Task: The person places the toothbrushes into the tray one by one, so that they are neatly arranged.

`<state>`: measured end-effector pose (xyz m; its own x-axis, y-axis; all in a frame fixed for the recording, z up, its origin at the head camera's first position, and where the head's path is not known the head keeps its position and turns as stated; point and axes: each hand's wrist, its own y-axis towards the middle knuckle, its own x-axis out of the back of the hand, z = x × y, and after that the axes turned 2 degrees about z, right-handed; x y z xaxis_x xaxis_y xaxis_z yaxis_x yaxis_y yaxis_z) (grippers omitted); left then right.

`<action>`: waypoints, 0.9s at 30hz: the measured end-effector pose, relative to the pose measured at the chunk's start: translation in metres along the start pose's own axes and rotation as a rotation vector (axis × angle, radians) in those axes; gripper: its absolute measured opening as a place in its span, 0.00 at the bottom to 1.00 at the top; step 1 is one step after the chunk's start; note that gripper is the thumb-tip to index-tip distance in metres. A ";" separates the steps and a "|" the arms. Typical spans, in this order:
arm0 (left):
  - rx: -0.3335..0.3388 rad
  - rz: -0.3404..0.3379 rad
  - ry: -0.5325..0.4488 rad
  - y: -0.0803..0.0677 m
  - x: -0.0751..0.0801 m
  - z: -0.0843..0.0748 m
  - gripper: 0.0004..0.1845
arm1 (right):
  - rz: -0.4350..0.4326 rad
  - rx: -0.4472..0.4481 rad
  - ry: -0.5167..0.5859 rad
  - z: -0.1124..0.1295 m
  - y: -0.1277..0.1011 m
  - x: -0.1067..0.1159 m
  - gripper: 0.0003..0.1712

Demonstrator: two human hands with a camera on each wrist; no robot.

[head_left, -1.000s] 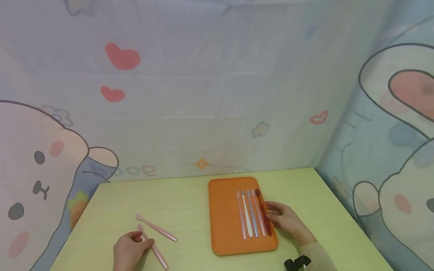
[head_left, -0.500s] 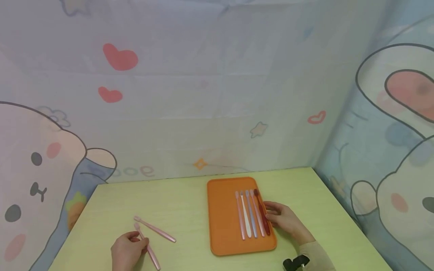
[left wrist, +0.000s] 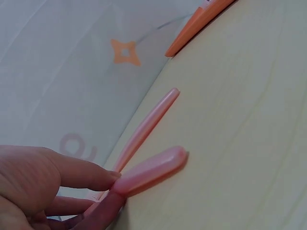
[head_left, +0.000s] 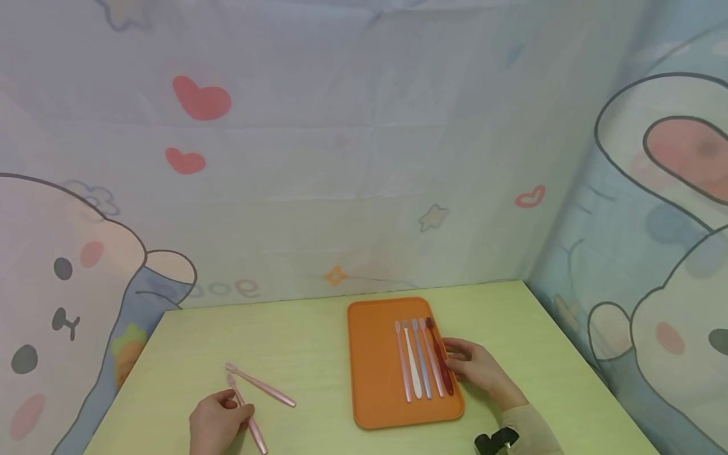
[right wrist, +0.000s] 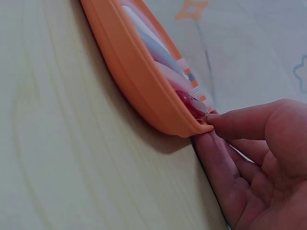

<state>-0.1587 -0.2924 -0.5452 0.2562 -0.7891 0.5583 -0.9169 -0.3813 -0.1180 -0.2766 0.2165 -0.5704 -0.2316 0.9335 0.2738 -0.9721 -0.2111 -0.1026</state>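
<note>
On the left of the table, my left hand (head_left: pixel 217 422) pinches a pink toothbrush (head_left: pixel 257 436) between thumb and fingers. Its head points away from me, and its handle (left wrist: pixel 156 168) sticks out past the fingertips in the left wrist view. A second pink toothbrush (head_left: pixel 267 388) lies just behind it, slanted. My right hand (head_left: pixel 483 373) grips the right rim of an orange tray (head_left: pixel 372 379), thumb over the edge and fingers beneath in the right wrist view. Several toothbrushes lie side by side in the tray's right half, a dark red toothbrush (head_left: pixel 445 370) nearest that hand.
The pale yellow table (head_left: pixel 318 354) runs back to a cartoon-printed cloth (head_left: pixel 296 158), which also hangs along both sides. A black strap mount (head_left: pixel 496 441) sits on my right wrist by the sleeve.
The handle end of the held toothbrush has swung a little leftward, so it lies straighter toward me. My right hand and the tray stay as they were; the head view shifted slightly.
</note>
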 end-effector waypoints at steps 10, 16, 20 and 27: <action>0.016 -0.002 0.034 0.003 0.002 -0.001 0.34 | -0.003 -0.013 0.008 0.000 -0.003 -0.001 0.32; 0.050 0.005 -0.018 0.005 0.004 -0.003 0.31 | -0.004 -0.007 0.002 0.000 -0.002 -0.001 0.32; 0.050 -0.003 -0.036 0.005 0.005 -0.002 0.30 | -0.005 -0.007 0.005 -0.001 -0.001 -0.001 0.32; 0.045 0.016 -0.051 0.009 0.008 0.004 0.29 | -0.009 -0.002 0.000 -0.002 0.001 0.000 0.32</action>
<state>-0.1637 -0.3036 -0.5449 0.2582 -0.8184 0.5133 -0.9067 -0.3888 -0.1637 -0.2770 0.2170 -0.5726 -0.2231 0.9354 0.2742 -0.9740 -0.2024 -0.1019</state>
